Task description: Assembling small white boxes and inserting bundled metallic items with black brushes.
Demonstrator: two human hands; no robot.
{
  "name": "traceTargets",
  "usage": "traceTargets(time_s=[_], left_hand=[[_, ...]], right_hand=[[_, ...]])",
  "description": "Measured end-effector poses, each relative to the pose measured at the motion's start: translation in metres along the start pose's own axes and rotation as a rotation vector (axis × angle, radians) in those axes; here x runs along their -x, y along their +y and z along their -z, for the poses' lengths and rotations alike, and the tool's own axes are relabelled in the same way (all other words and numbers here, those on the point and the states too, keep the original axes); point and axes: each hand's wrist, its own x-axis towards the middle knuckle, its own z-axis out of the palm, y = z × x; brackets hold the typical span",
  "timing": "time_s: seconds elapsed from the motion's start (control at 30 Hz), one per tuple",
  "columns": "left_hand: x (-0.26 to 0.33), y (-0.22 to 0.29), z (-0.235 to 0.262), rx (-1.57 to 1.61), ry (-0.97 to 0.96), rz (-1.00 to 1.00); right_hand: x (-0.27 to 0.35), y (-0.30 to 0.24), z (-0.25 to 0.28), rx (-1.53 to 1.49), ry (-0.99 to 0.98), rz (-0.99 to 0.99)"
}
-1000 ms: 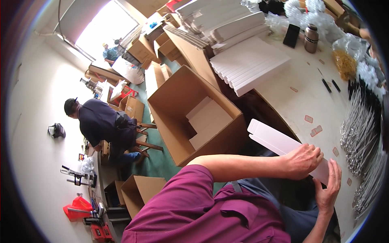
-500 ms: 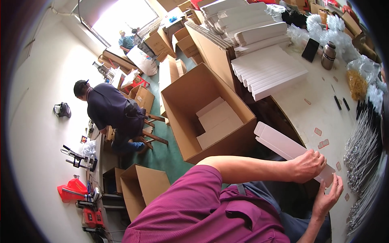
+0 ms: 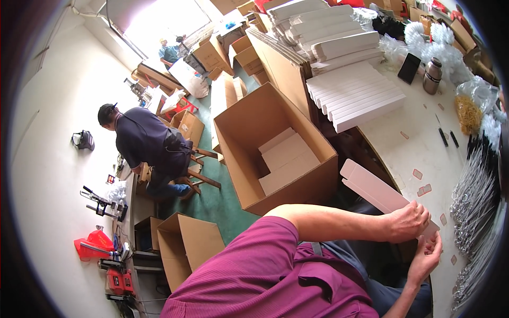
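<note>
A long, narrow white carton [image 3: 374, 186] slants over the near edge of the worktable, its far end flap standing out. My left hand [image 3: 409, 221] is closed around the carton near its close end, fingers curled over it. At that same end my right hand [image 3: 426, 257] pinches the edge, fingertips pressed against the end panel. The thumb and part of the grip are hidden, so whether a flap is tucked there I cannot tell. Beyond the carton lies a row of white folded cartons [image 3: 355, 95].
A large open cardboard box [image 3: 275, 148] with white cartons inside stands to the left. On the worktable [image 3: 392, 127] are a phone [image 3: 409, 68], a thermos [image 3: 432, 76], pens [image 3: 448, 138] and bundled wire hooks [image 3: 466, 222]. A co-worker [image 3: 151, 143] stands at a bench farther left.
My right hand's fingers have drawn in closer at the carton's near end. My left hand keeps its grip, and the whole view has shifted slightly.
</note>
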Motion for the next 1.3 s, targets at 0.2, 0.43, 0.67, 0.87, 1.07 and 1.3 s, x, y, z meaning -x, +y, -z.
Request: traceTargets(time_s=[0.2, 0.43, 0.67, 0.87, 1.07, 1.3], left_hand=[[-0.001, -0.004, -0.001, -0.002, 0.010, -0.016], [0.004, -0.002, -0.008, 0.017, -0.009, -0.070], [0.003, -0.005, -0.006, 0.013, 0.079, -0.107], [0.008, -0.010, -0.012, 0.129, -0.002, -0.101], [0.007, -0.014, -0.011, 0.177, -0.087, -0.096], [-0.005, -0.026, 0.002, 0.313, -0.180, -0.016]], right_hand=[[-0.012, 0.018, 0.004, -0.382, -0.102, -0.116], [-0.017, 0.004, 0.027, -0.458, -0.291, -0.267], [-0.021, -0.010, 0.036, -0.576, -0.338, -0.435], [-0.023, -0.017, 0.036, -0.784, -0.381, -0.598], [-0.027, -0.020, 0.034, -0.934, -0.340, -0.788], [-0.030, -0.041, 0.043, 0.267, -0.155, 0.397]])
